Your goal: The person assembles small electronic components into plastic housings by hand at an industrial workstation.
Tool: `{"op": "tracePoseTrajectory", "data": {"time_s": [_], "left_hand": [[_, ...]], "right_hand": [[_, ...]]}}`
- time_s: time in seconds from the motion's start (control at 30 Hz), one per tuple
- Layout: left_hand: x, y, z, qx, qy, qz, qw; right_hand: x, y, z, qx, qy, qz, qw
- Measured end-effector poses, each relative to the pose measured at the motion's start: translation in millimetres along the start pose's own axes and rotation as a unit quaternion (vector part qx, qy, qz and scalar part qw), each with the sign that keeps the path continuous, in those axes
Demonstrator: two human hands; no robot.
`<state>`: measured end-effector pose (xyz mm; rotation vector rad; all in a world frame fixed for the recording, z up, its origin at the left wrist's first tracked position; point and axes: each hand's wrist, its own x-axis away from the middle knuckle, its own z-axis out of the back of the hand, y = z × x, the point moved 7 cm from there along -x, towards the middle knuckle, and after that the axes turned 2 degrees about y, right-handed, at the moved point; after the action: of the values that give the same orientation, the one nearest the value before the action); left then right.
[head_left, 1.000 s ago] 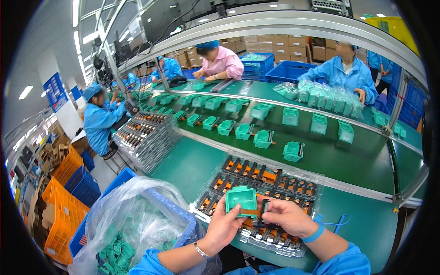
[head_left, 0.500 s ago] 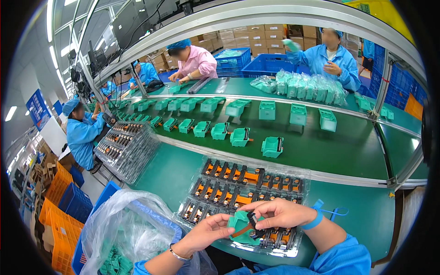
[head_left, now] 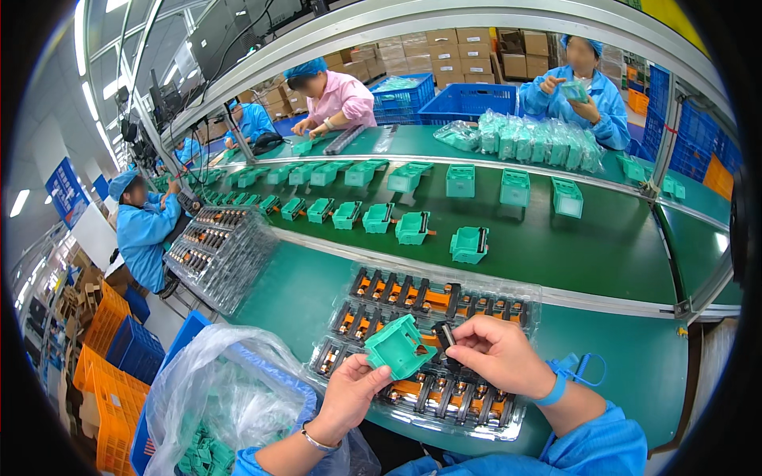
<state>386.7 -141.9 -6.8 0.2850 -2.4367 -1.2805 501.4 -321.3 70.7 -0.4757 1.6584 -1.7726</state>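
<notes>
Left hand grip closed on green plastic housing, held above clear tray on the table. Right hand fingertips pinch small black part at the housing's edge. Risk: shallow pinch, part could slip or seat crooked. Housing boxy, matte; tray glossy, ribbed.

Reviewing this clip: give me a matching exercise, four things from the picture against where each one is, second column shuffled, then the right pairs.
Things:
1. green plastic housing
2. small black part
3. clear tray
4. clear bag of green parts

Places:
A. in the blue bin at lower left
B. pinched in the right hand
C. flat on the green bench under both hands
D. held by the left hand

Pairs: 1-D, 2-B, 3-C, 4-A
</notes>
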Motion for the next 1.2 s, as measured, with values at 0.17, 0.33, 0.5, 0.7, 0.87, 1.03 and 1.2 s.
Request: {"op": "tracePoseTrajectory", "data": {"time_s": [0.17, 0.33, 0.5, 0.7, 0.87, 1.03, 1.2], "left_hand": [[4.7, -2.8, -4.5, -0.054, -0.016, -0.029, 0.998], [8.4, -5.0, -8.1, -0.071, -0.030, -0.031, 0.997], [11.8, -5.5, -11.7, -0.071, -0.043, -0.025, 0.996], [15.0, -3.3, -16.0, -0.081, -0.055, -0.036, 0.995], [17.9, 0.2, -21.0, -0.090, -0.052, -0.060, 0.993], [23.1, 3.0, -28.4, -0.130, -0.072, -0.087, 0.985], [24.4, 2.3, -29.7, -0.084, -0.074, -0.077, 0.991]], "right_hand": [[-2.3, -5.1, -3.1, 0.100, 0.006, 0.049, 0.994], [-4.3, 2.7, -5.8, 0.127, 0.002, 0.049, 0.991], [-10.3, 29.0, -8.1, 0.033, -0.030, -0.018, 0.999], [-12.5, 34.6, -10.3, 0.055, -0.081, -0.009, 0.995], [-11.0, 46.2, -13.1, 0.002, -0.099, -0.078, 0.992], [-10.1, 39.7, -13.1, 0.026, -0.103, -0.055, 0.993], [-9.2, 37.2, -14.3, -0.015, -0.088, -0.052, 0.995]]}}
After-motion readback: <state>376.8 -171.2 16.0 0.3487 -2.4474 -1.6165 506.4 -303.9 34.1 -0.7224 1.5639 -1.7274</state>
